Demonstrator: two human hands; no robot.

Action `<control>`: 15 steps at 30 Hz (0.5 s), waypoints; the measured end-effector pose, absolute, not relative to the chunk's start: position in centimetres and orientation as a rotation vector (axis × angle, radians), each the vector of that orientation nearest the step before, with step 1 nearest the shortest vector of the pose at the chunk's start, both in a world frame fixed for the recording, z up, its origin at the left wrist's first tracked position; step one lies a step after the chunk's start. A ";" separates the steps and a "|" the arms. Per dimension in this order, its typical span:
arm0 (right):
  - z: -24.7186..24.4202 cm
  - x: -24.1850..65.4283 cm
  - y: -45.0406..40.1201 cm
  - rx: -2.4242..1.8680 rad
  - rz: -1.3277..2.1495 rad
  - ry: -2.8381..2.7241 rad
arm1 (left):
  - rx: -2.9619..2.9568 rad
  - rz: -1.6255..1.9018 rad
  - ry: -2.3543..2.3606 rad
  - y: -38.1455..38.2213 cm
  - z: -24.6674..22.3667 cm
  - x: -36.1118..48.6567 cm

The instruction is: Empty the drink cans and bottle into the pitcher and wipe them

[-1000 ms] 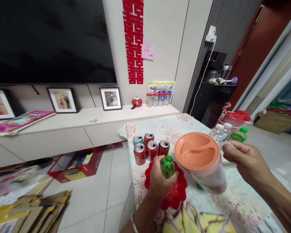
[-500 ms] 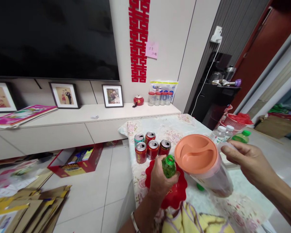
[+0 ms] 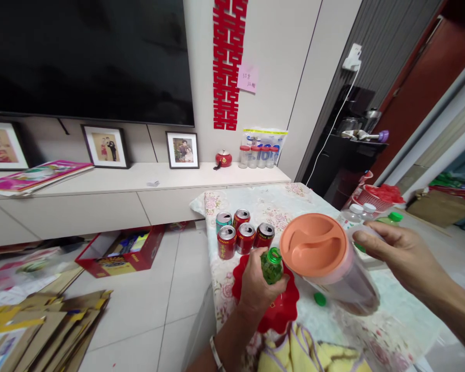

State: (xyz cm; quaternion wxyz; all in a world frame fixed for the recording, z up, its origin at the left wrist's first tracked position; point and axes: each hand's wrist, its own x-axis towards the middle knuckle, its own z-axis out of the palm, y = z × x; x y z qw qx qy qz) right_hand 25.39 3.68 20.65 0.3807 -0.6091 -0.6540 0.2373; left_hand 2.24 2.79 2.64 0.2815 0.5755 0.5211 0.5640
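My left hand (image 3: pixel 256 289) is closed round a green bottle (image 3: pixel 272 266) with its mouth uncapped. Beneath it lies a red scalloped tray (image 3: pixel 290 305). My right hand (image 3: pixel 395 253) grips the handle of a clear pitcher (image 3: pixel 356 294) with an orange lid (image 3: pixel 313 245). The pitcher is tilted, its lid toward the bottle, and some dark liquid shows in its lower part. No stream between pitcher and bottle can be made out. A green bottle cap (image 3: pixel 320 299) rests on the tablecloth below the pitcher.
Several drink cans (image 3: pixel 245 238) stand behind the tray. A yellow cloth (image 3: pixel 313 354) lies at the table's near edge. Capped bottles (image 3: pixel 356 212) stand at the right, near a pink basket (image 3: pixel 375 194). Flattened cardboard (image 3: pixel 62 330) lies on the floor at left.
The pitcher's base has swung slightly right and its liquid shows more plainly. More of the green cap is visible. The left hand still holds the bottle over the tray; the view has shifted a little.
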 end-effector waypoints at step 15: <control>22.3 24.2 3.7 -1.537 0.471 -1.787 | 1.555 1.509 1.382 2.9 2.5 2.3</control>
